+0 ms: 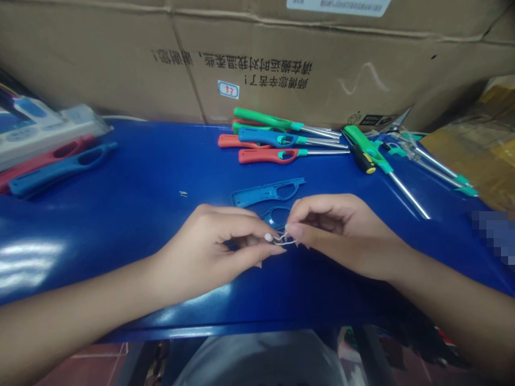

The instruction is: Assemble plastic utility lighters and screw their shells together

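My left hand [217, 241] is closed in a pinch on a small part with a white rounded end [269, 237]; the rest of the part is hidden by the fingers. Thin white wire [285, 243] loops from it towards my right hand [333, 225], whose thumb and forefinger are closed on the wire. Both hands are just above the table. Behind the fingertips lies a blue lighter handle half [257, 195], its hollow side up. A second blue handle half [277, 216] is partly covered by my hands.
Several red, blue and green long-necked lighters [295, 155] lie at the back. A black-yellow screwdriver [364, 160] rests against a green lighter [368, 145]. Tiny screws [183, 193] lie left of centre. Red and blue handle pieces [60, 170] lie far left; a cardboard box [120, 69] stands behind.
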A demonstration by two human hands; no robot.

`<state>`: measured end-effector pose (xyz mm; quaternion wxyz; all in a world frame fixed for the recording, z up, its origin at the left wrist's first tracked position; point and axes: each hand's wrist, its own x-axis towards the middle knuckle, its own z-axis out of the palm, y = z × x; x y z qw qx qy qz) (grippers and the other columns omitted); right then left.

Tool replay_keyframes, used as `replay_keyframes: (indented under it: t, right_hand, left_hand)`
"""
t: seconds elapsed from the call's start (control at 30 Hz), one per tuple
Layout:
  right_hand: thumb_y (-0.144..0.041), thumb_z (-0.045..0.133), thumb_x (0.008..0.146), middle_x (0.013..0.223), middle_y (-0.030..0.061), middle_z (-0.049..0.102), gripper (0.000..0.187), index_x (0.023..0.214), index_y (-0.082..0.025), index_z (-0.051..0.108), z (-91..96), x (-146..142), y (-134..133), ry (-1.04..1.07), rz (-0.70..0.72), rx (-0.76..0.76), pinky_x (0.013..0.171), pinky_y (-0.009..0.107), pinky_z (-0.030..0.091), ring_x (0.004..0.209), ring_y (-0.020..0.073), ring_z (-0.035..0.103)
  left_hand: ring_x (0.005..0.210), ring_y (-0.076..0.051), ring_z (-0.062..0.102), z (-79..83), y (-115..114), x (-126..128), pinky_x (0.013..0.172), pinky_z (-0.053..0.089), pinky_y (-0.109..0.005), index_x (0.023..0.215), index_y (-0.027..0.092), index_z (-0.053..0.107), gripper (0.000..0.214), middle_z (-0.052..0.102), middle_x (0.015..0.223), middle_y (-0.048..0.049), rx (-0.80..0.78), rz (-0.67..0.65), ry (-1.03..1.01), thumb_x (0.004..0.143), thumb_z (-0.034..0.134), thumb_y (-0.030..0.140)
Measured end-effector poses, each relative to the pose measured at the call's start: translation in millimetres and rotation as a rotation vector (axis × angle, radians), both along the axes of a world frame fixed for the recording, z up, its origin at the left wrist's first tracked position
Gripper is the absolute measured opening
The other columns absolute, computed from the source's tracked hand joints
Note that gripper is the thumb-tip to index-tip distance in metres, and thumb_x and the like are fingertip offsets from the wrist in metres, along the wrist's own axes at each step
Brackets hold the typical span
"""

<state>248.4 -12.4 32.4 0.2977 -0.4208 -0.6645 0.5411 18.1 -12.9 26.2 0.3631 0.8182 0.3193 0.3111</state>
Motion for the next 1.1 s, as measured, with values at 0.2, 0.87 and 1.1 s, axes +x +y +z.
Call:
replay_keyframes:
  t: [0.2, 0.87, 1.1]
  right_hand:
    - [-0.023, 0.061, 0.097, 0.079, -0.0009, 0.066, 0.013, 0.087, -0.018, 0.067, 6.5, 1.2, -2.7, -0.096, 0.149, 0.076, 0.066, 0.022, 0.048, 0.072, 0.0104, 0.059]
    - [-0.017, 0.062, 0.096, 0.085, -0.0009, 0.075, 0.013, 0.09, -0.018, 0.073, 11.3, 2.8, -3.4, -0.142, 0.211, 0.206, 0.071, 0.022, 0.051, 0.076, 0.0101, 0.067]
    - [-0.015, 0.065, 0.093, 0.083, -0.0025, 0.076, 0.012, 0.089, -0.019, 0.075, 13.4, 1.7, -5.1, -0.215, 0.164, 0.192, 0.068, 0.02, 0.052, 0.074, 0.0091, 0.067]
  left_hand:
    - [0.059, -0.005, 0.068, -1.8, 1.8, 1.4, 0.058, 0.051, -0.011, 0.088, 0.015, 0.077, 0.008, 0.074, 0.071, 0.0016, -0.024, -0.037, 0.003, 0.091, 0.075, 0.022]
    - [0.061, -0.01, 0.073, -1.1, 9.5, -1.0, 0.06, 0.057, -0.013, 0.083, 0.017, 0.079, 0.01, 0.076, 0.069, 0.0018, -0.463, -0.171, -0.012, 0.091, 0.074, 0.021]
    - [0.063, -0.006, 0.071, -5.2, 5.9, -2.3, 0.064, 0.054, -0.009, 0.096, 0.012, 0.081, 0.009, 0.076, 0.075, -0.0009, -0.02, -0.146, -0.023, 0.091, 0.074, 0.013]
